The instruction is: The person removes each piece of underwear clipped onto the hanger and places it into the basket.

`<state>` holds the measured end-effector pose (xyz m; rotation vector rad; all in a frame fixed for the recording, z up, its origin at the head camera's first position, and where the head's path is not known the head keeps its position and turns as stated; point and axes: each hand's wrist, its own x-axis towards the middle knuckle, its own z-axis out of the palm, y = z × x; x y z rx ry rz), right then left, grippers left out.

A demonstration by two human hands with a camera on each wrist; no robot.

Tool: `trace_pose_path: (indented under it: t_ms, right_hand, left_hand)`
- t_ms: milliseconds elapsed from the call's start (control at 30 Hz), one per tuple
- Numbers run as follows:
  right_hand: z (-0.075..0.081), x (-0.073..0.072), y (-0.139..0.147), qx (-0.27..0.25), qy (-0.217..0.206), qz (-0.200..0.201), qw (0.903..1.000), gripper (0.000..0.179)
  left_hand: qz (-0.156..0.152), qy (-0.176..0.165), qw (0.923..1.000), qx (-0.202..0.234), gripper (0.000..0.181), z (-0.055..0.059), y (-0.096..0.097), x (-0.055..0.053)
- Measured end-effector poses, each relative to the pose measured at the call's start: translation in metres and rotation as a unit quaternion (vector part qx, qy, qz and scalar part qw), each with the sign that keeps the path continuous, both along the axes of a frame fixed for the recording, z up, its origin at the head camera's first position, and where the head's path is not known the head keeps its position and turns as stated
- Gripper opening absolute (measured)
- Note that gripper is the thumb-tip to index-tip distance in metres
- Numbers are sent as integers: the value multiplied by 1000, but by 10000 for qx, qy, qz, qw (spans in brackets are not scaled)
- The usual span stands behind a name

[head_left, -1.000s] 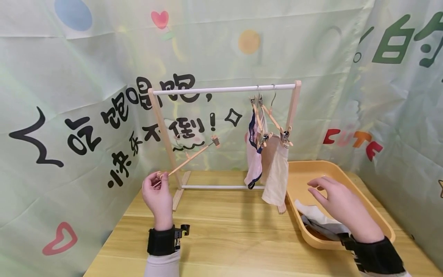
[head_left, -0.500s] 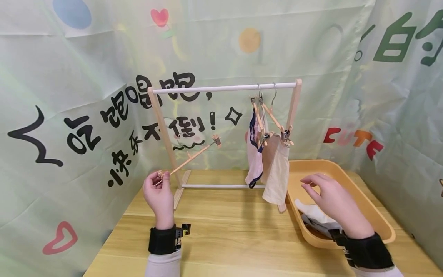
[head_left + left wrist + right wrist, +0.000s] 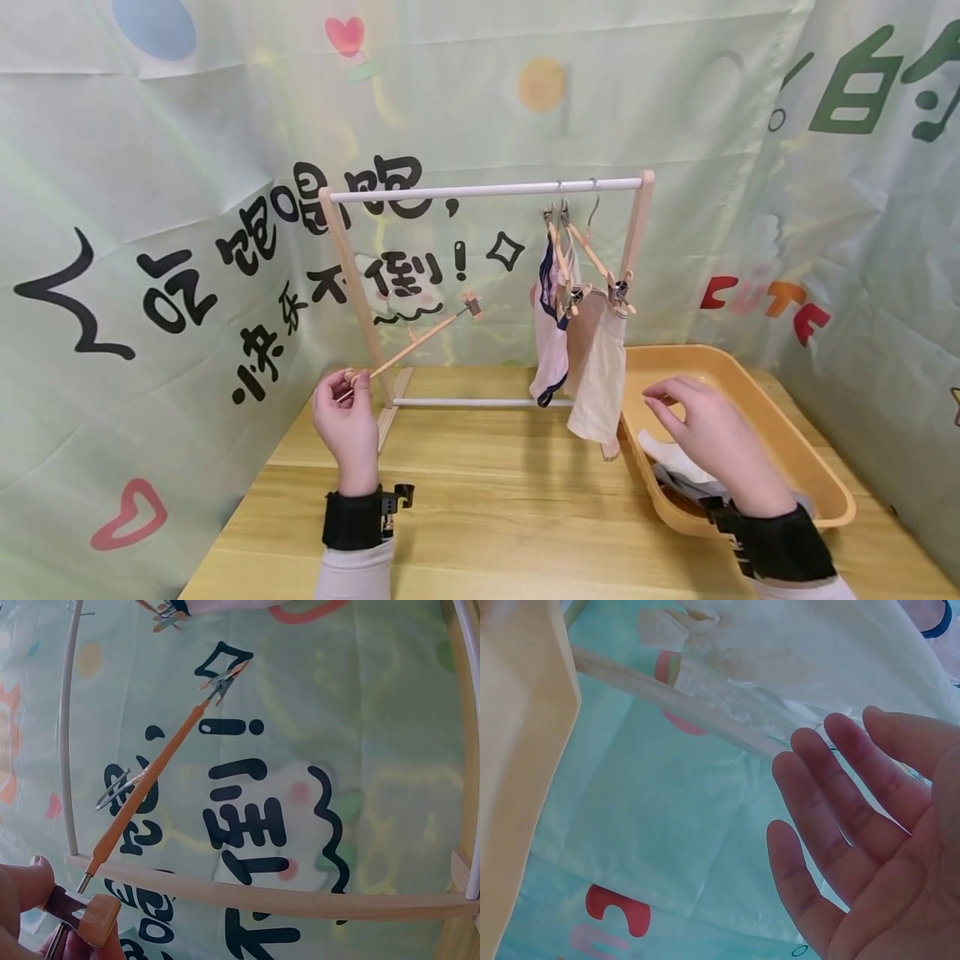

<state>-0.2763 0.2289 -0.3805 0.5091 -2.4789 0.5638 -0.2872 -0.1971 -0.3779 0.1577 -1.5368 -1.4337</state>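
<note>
My left hand (image 3: 347, 429) pinches one end of a wooden clip hanger (image 3: 423, 336), at the left of the clothes rack (image 3: 487, 192). In the left wrist view, the thumb and fingers are at the hanger's near clip (image 3: 96, 919), and its wooden bar slants up to a second clip (image 3: 223, 681). The metal hook (image 3: 120, 791) sticks out from the bar's middle and hangs on nothing. My right hand (image 3: 708, 429) hovers over the yellow basin (image 3: 787, 417) with nothing in it. Its fingers look loosely bent and spread in the right wrist view.
A pink garment with navy trim (image 3: 552, 362) and a cream garment (image 3: 606, 375) hang from clip hangers at the rack's right end. White cloth (image 3: 667, 452) and grey cloth (image 3: 678, 483) lie in the basin. Printed fabric walls (image 3: 465, 100) surround the wooden table (image 3: 495, 517).
My right hand has drifted left over the basin, towards the hanging garments. My left hand and the hanger have barely moved.
</note>
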Motion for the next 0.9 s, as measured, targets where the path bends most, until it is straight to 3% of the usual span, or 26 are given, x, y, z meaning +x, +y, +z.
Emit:
trace_pose_path:
  t_ms: [167,433,700,900]
  right_hand:
    - [-2,-2,-5,-41,123,69,9999,9]
    - [-7,-2,-6,-83,109,-21,9999,10]
    - [-9,-2,-5,-44,195,-111,9997,11]
    - [-11,-3,-6,-49,153,-63,9999,10]
  left_hand:
    - [19,23,10000,19,33,-7,-7,-5]
    - [-63,129,9999,18,32,-3,-2,-3]
    - [-77,116,9998,-125,26,18,17,13]
    - [-43,166,9998,-126,28,-3,7,-3]
